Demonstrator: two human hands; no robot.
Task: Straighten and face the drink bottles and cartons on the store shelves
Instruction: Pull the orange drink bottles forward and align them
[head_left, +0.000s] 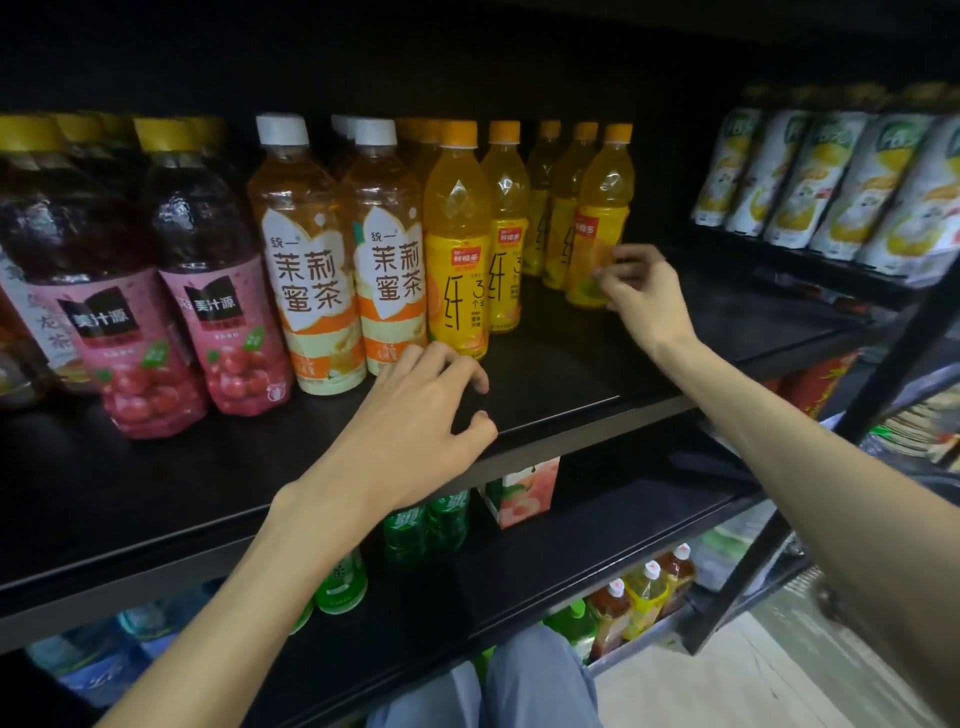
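Orange juice bottles stand in rows on the black shelf (545, 384). The front left one (457, 244) faces forward. My left hand (415, 421) hovers just in front of its base, fingers curled and apart, holding nothing. Further back on the right stands another orange juice bottle (600, 208); my right hand (641, 288) touches its lower label with fingertips, and I cannot tell if it grips it. Two jasmine tea bottles (306, 249) with white caps stand left of the juice. Two pink-labelled cherry drink bottles (218, 312) stand further left.
White cans (852, 187) fill a neighbouring shelf at the right. Below are green bottles (426, 525), a peach carton (524, 493) and, lower down, tea bottles (644, 597). A black upright post (883, 374) stands at the right. My knees (519, 686) show at the bottom.
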